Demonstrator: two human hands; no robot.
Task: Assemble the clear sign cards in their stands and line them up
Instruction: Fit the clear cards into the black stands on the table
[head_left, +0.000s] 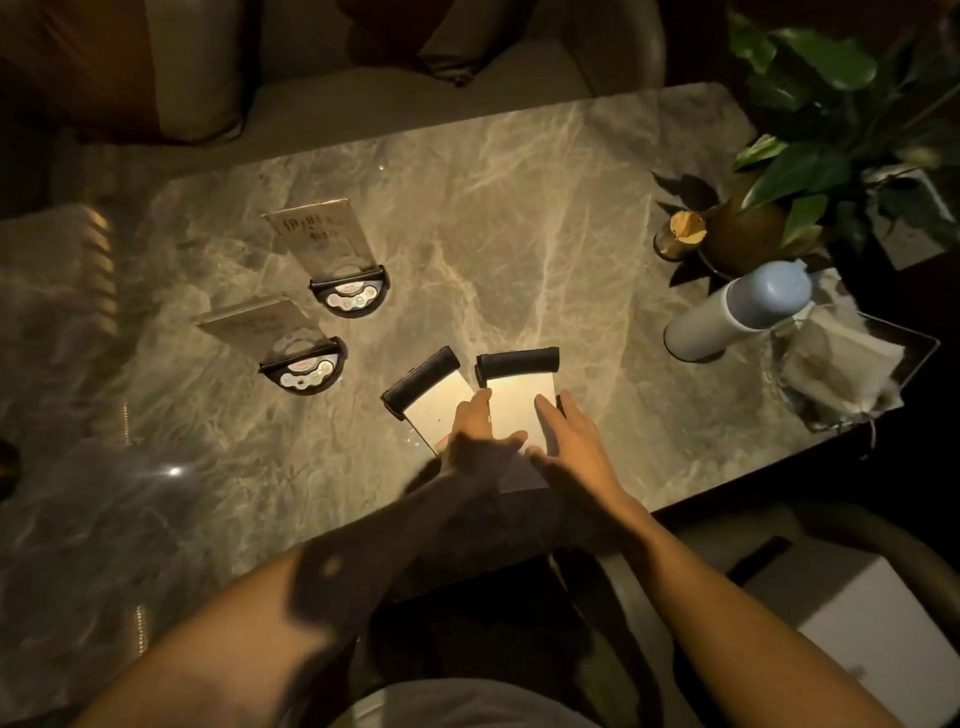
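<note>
Two clear sign cards stand upright in black half-round stands on the marble table (519, 208): the far sign (322, 236) in its stand (349, 295), and the near sign (254, 319) in its stand (305, 366). Two more cards lie flat with black stands at their far ends: the left one (431, 402) angled, the right one (519, 402) straight. My left hand (475, 441) rests between them, fingers on the cards. My right hand (569, 441) lies flat on the right card's near right side. Whether either hand grips a card is unclear.
A white-and-blue bottle (727, 314) stands at the right, with a crumpled tissue pack (836, 364) beside it. A potted plant (789, 171) and a small jar (680, 236) sit at the far right. A sofa is beyond the table's far edge.
</note>
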